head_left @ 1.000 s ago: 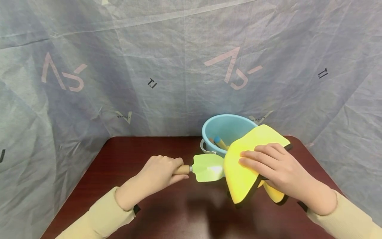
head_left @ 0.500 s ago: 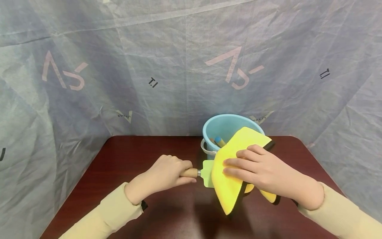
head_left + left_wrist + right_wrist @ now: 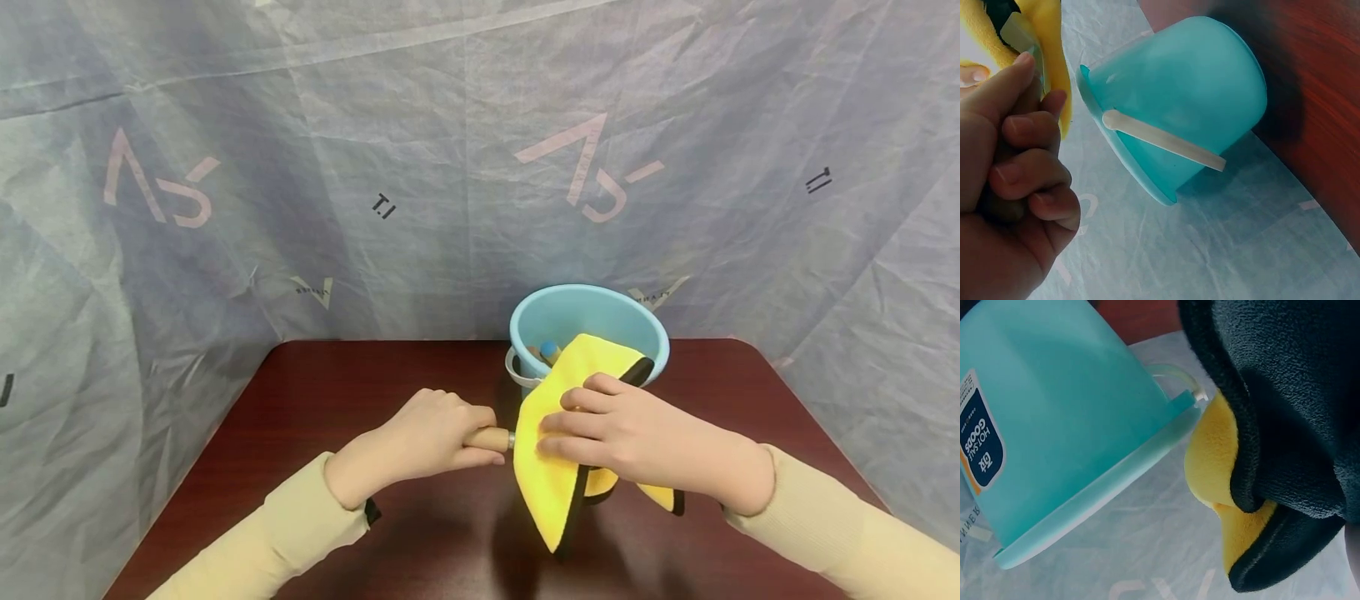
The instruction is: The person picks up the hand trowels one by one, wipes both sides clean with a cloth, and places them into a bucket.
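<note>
My left hand (image 3: 427, 437) grips the wooden handle of a small trowel (image 3: 491, 439), which points to the right. The curled fingers of that hand also show round the handle in the left wrist view. My right hand (image 3: 637, 437) holds a yellow cloth (image 3: 551, 408) with dark edging and a dark underside over the trowel's blade. In the head view the cloth hides the blade; a pale green bit of it shows in the left wrist view. The right thumb is hidden beneath the cloth. Corners of the cloth hang down above the table.
Just behind the cloth stands a light blue bucket (image 3: 592, 312) with a white handle (image 3: 1166, 141); a blue-ended item (image 3: 550, 350) and others lie inside. The dark red table (image 3: 360, 367) ends at a grey printed sheet (image 3: 420, 150) at the back.
The right hand and the cloth have moved left along the trowel, covering its green blade up to the metal neck. The left hand has shifted slightly right with the handle.
</note>
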The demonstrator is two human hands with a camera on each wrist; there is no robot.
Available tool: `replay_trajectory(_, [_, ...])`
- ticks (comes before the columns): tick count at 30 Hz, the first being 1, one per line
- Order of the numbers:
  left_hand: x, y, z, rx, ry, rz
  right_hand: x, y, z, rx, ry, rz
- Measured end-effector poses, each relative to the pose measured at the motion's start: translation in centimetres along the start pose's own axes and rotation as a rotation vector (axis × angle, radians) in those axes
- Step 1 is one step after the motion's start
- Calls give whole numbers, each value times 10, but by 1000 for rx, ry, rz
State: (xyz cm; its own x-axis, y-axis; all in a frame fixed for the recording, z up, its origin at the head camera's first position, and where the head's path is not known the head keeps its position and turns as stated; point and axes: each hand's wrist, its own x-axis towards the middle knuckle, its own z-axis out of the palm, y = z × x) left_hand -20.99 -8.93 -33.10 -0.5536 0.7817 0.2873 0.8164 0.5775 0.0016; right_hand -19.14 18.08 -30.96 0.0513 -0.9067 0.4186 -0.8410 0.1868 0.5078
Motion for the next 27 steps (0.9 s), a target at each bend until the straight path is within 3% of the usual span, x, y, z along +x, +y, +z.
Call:
replay_trajectory(5, [1,2,1,-10,5,16,-1,-2,3,1,-54,-15])
replay_trajectory(11, [3,2,2,-3,21,47,-3,-4,8,22,-50,-26])
replay_trajectory(27, [-1,0,5,-24,9,23,-5,-7,10,23,-73,-14])
